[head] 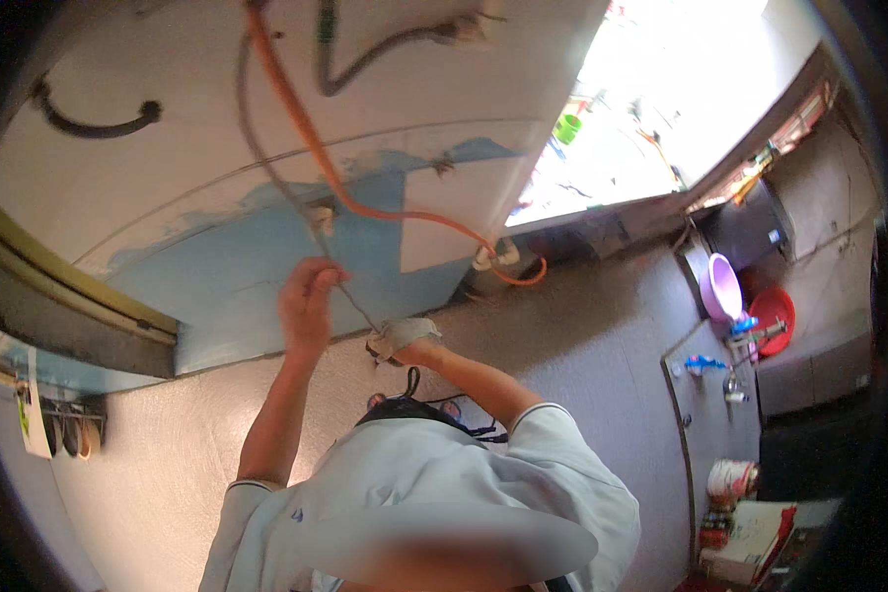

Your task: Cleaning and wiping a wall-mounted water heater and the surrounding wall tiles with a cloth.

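Observation:
A thin grey cable or hose hangs from the top of the view along a white and blue wall. My left hand is bare and pinches it in front of the blue part. Lower down, the same line runs to my right hand, which is closed around its lower end with a pale cloth or glove. The cloth hides the tip. Beside the grey line, an orange hose curves down to a white pipe fitting near the floor.
Black door handle and a grey pipe project at the upper left. A bright opening lies upper right. Purple basin, red basin and a box stand right. Shoes rest on a rack at left.

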